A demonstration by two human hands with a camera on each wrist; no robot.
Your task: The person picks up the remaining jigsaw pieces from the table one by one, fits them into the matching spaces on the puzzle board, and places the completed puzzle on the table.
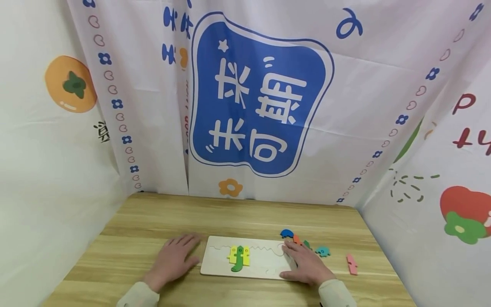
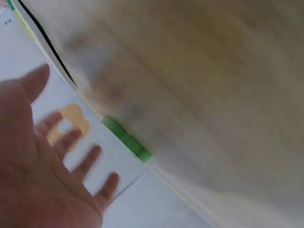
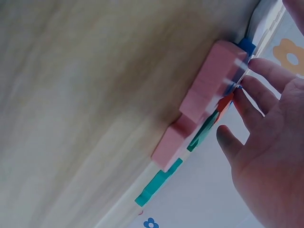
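A pale wooden puzzle board (image 1: 264, 258) lies on the table between the two hands. On its left part sit two yellow pieces (image 1: 233, 256) with a curved green piece (image 1: 239, 261) between them. My left hand (image 1: 173, 261) is beside the board's left end, fingers spread and holding nothing. In the left wrist view its palm shows, with a green strip-like piece (image 2: 126, 139) on the table beyond. The right hand (image 1: 304, 264) rests with spread fingers over the board's right end, covering part of it. It holds no piece.
Loose pieces lie beyond and right of the right hand: blue (image 1: 286, 233), orange (image 1: 297, 240), dark green (image 1: 307, 244), teal (image 1: 323, 251) and pink (image 1: 351, 265). Printed cloth (image 1: 245, 183) hangs along the back and sides of the wooden table (image 1: 184, 217).
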